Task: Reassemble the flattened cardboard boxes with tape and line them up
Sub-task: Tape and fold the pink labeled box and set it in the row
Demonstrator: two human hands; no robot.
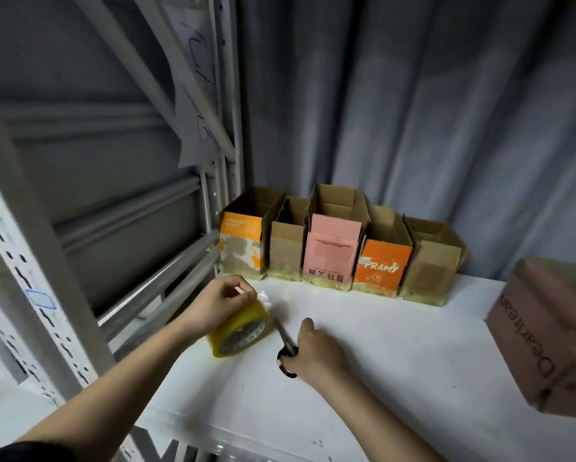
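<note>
My left hand [218,303] pinches the loose end on the yellow roll of clear packing tape [240,331] | my right hand [316,353] grips black-handled scissors [285,341], blades aimed up-left at the tape, just beside it on the white worktop [396,345] | five open cardboard boxes [343,248] line the back; orange one reads "PRAMY" | pink carton [547,331], right, reads "Dearlrean", I think.

You're looking down at a white table [396,355] filling the lower half of the frame. Behind it, across the upper right, a grey-blue curtain [413,111] hangs in soft folds. On the left, a grey metal shelving rack [29,261] runs slantwise, with a scribbled sheet of paper [196,105] hanging from its upright. Light's dim, a bit cool.
</note>
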